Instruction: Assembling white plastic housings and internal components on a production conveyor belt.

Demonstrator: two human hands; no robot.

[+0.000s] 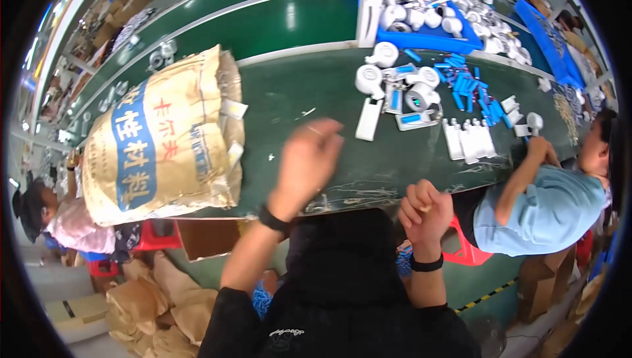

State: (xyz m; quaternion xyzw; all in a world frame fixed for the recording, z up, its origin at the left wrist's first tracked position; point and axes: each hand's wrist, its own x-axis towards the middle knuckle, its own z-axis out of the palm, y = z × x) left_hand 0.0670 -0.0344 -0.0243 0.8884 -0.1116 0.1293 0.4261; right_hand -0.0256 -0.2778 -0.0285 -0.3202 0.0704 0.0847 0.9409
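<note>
— What can't we make out here?

— Our left hand (308, 160) is blurred above the green table (289, 94); the fingers look loosely curled, and we cannot tell whether they hold anything. Our right hand (426, 212) is curled into a fist at the table's near edge; something small may sit between thumb and fingers, but it is too small to tell. A dark shape (342, 259) below us covers our lap and whatever lies there.

— And around us?

— A big tan sack (164, 147) with a blue band lies on its side to the left of our left hand, its open mouth facing the table's middle. Ahead and to the right we see white plastic parts (395, 88) and small blue pieces (467, 84), well apart from both hands. A blue tray (428, 38) heaped with white parts stands farther back. A person in a light blue shirt (546, 206) sits just to our right, one hand on the table near a row of white parts (469, 139). Another person (59, 216) is cut off at the left rim.
</note>
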